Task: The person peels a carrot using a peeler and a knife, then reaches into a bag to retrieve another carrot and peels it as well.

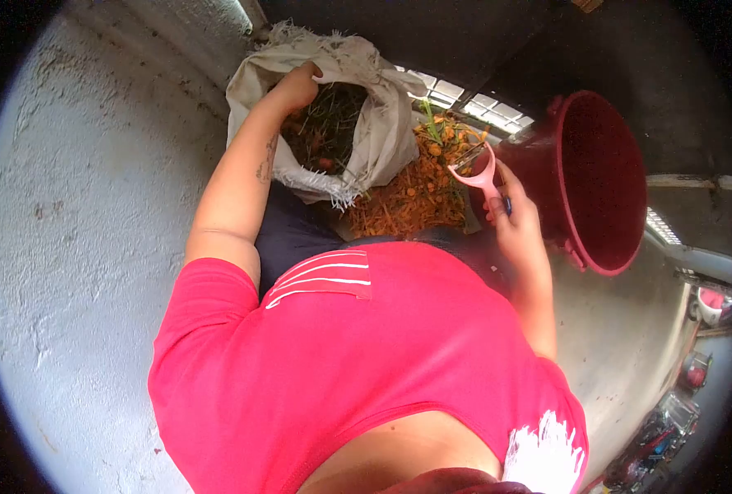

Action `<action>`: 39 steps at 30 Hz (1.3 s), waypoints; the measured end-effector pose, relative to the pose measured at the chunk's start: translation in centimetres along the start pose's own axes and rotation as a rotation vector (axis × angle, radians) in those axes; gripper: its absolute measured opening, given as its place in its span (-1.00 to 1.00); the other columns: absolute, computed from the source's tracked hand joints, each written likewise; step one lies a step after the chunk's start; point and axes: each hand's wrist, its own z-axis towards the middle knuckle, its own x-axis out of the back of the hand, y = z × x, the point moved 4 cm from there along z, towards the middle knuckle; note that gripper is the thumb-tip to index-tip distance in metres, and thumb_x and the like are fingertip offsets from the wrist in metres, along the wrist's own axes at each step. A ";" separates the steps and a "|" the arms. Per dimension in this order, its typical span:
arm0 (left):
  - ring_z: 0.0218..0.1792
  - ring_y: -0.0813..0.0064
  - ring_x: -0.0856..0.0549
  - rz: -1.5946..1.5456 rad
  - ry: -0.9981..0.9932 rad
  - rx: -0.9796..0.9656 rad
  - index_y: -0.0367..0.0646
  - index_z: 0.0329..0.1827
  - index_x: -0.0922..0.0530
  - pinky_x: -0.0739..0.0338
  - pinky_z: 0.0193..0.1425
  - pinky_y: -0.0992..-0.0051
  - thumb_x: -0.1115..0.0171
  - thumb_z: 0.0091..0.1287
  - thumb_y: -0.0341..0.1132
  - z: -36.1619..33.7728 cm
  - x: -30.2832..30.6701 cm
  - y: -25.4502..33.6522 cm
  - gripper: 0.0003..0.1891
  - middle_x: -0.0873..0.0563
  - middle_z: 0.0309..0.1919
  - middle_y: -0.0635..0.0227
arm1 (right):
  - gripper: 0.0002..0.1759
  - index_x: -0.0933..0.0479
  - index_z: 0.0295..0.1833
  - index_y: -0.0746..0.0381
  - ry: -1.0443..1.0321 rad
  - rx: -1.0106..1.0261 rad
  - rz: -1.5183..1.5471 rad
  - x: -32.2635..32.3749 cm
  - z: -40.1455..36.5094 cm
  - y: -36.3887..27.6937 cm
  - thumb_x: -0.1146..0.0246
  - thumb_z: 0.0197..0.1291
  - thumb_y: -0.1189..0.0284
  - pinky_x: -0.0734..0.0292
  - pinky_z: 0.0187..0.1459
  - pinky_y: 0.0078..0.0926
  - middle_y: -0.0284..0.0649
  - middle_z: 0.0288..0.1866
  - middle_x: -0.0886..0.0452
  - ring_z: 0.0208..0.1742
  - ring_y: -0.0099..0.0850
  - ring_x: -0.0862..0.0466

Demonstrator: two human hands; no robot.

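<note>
My left hand is at the mouth of a white woven sack, its fingers curled closed against the far rim; the fingertips are partly hidden. Inside the sack lie dark green stalks and a few orange pieces. A pink Y-shaped peeler is in my right hand, its fingers wrapped around the handle and its blade end pointing up. Between the sack and that hand, a heap of orange peelings lies close to my lap, with some green leaves on top.
A large dark red bucket is tipped toward the right, just beyond my right hand. A rough pale wall runs along my left side. Several household items stand at the far right. A slatted opening lets in light behind the heap.
</note>
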 end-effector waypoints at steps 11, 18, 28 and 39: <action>0.12 0.15 -0.72 0.674 -0.464 0.079 -0.13 0.06 -0.71 -0.62 0.15 0.16 -0.16 0.31 -0.32 -4.2 -17.5 -8.1 -0.69 -0.72 0.10 0.12 | -0.41 -0.28 0.46 0.27 -0.033 0.017 0.002 -0.3 -1.0 -0.5 -0.15 0.30 0.63 -0.56 -0.14 -0.44 0.04 0.00 -0.65 -0.31 -0.34 -0.64; 0.09 0.12 -0.73 0.545 -0.293 0.241 -0.08 0.14 -0.67 -0.62 0.13 0.13 -0.05 0.40 -0.29 -5.4 -20.9 -9.0 -0.67 -0.75 0.01 0.12 | -0.43 -0.29 0.45 0.28 -0.011 0.001 -0.053 0.6 -0.6 -0.3 -0.14 0.32 0.62 -0.55 -0.20 -0.44 0.00 -0.17 -0.66 -0.38 -0.37 -0.62; -0.56 0.63 -0.33 -1.267 -0.363 0.533 -0.08 -0.07 -0.58 -0.23 -0.50 0.59 0.12 0.54 -0.16 -1.3 -10.9 -6.6 -0.71 -0.50 -0.48 0.46 | -0.44 -0.28 0.46 0.27 -0.010 0.080 0.005 0.2 -1.2 -1.3 -0.14 0.36 0.58 -0.54 -0.25 -0.48 -0.12 -0.32 -0.62 -0.40 -0.43 -0.60; -0.09 0.27 -0.65 -0.651 -0.014 0.532 -0.08 0.06 -0.65 -0.53 -0.07 0.23 0.09 0.53 -0.11 -1.0 -13.5 -12.1 -0.63 -0.67 0.00 0.24 | -0.44 -0.29 0.45 0.28 -0.030 0.006 -0.015 0.4 -1.6 -0.6 -0.13 0.35 0.60 -0.53 -0.22 -0.48 -0.09 -0.22 -0.63 -0.37 -0.44 -0.58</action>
